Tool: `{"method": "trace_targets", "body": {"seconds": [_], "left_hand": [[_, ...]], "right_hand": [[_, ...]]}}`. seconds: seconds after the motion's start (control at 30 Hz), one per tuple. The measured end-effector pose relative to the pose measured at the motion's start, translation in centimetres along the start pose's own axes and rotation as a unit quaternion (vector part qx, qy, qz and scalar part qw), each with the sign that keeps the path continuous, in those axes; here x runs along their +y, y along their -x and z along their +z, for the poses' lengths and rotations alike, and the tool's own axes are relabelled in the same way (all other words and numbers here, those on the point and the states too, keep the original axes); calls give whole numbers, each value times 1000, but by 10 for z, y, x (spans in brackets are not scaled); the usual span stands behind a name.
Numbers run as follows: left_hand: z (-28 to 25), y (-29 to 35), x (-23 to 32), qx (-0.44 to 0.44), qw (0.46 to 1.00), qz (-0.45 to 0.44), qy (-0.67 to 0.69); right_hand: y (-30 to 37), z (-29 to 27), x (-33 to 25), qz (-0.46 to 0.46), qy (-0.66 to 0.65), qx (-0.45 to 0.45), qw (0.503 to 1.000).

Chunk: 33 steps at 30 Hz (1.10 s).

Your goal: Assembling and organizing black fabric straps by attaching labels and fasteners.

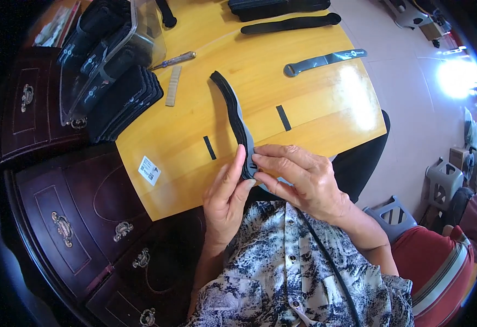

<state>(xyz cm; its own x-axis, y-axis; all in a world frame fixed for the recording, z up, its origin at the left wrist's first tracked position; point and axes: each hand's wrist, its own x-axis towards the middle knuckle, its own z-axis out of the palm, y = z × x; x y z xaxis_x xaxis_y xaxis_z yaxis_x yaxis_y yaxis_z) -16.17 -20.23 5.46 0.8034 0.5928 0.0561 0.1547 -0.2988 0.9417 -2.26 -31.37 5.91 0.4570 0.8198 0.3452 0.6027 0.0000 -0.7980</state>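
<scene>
Between my hands a bundle of stacked straps (231, 106), black with a grey outer face, stands on edge above the yellow table. My left hand (223, 193) presses the near end from the left, fingers straight and thumb bent round the tip. From the right, my right hand (309, 177) pinches the same end, near a small dark slot. A single grey strap (325, 61) with a rounded, holed end lies flat at the far right. Farther back lies a black strap (290, 24), beside a thick black strap pile (276, 7). Two short black strips, a left one (209, 147) and a right one (284, 118), lie on the tabletop.
A clear plastic bin (135, 32) with black items stands at the far left, a stack of black fabric pieces (127, 103) against it. A screwdriver (176, 60) and a tan strip (173, 86) lie nearby. Dark drawers (58, 201) flank the table; grey stools (444, 182) stand right.
</scene>
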Motion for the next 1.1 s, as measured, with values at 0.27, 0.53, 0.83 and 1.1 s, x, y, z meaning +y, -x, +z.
{"method": "trace_targets", "body": {"seconds": [0.27,0.53,0.83,1.1], "left_hand": [[3,-4,9,15,995,43,-84],[10,-4,8,-5,977,120,-175],[14,-1,4,-13,977,126,-170],[18,1,5,-11,972,131,-195]], "right_hand": [[0,0,-12,-25,71,30,997],[6,-7,-19,17,84,5,996],[5,-9,-12,86,-7,-35,996],[8,-1,-2,141,-95,-49,984]]}}
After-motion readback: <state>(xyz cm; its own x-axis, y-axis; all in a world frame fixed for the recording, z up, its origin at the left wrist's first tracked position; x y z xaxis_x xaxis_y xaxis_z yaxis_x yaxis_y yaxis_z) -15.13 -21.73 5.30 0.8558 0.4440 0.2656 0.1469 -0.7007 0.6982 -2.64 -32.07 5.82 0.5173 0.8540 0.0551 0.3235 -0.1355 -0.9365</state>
